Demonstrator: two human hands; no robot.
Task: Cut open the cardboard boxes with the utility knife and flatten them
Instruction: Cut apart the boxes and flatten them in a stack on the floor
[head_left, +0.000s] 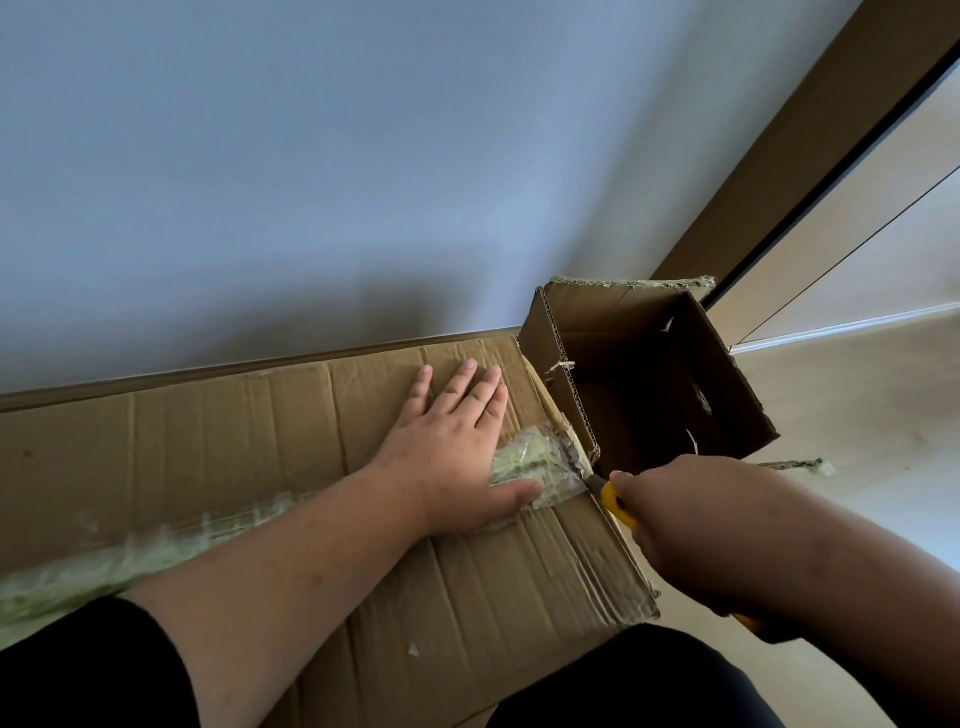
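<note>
A large cardboard box (260, 467) fills the lower left of the frame, creased, its taped seam (540, 467) apparently not yet cut. The left hand (457, 441) presses flat on it; the right hand (696, 530) grips a yellow utility knife (615, 506) at the tape's end. Right of centre, a smaller box (649, 374) stands open, unflattened.

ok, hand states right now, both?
Left hand: open, fingers straight, pressing flat on the large cardboard box.
Right hand: gripping the yellow utility knife, blade at the taped seam.
</note>
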